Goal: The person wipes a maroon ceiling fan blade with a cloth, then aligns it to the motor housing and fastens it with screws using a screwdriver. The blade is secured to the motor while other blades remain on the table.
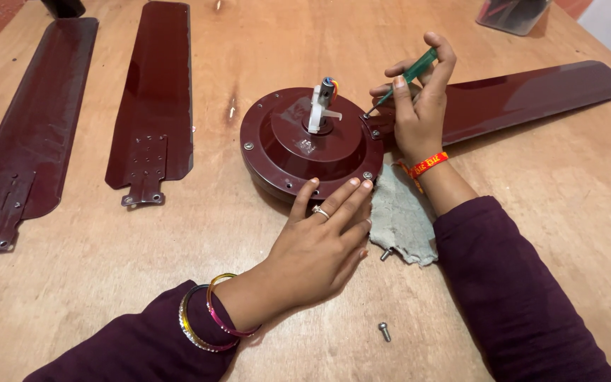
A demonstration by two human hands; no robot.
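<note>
At the right rim of the maroon fan motor housing (310,145), a green-handled screwdriver (406,76) is pinched in the right hand (419,106), its shaft slanting down-left to the blade bracket screw (374,132) — the nearer left hand (319,240) is pressed flat, fingers spread, on the housing's front edge.

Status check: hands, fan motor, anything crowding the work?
Left hand flat against fan motor rim. Right hand holds green screwdriver, tip at blade-bracket screw. Grey rag and two loose screws beside motor.
</note>
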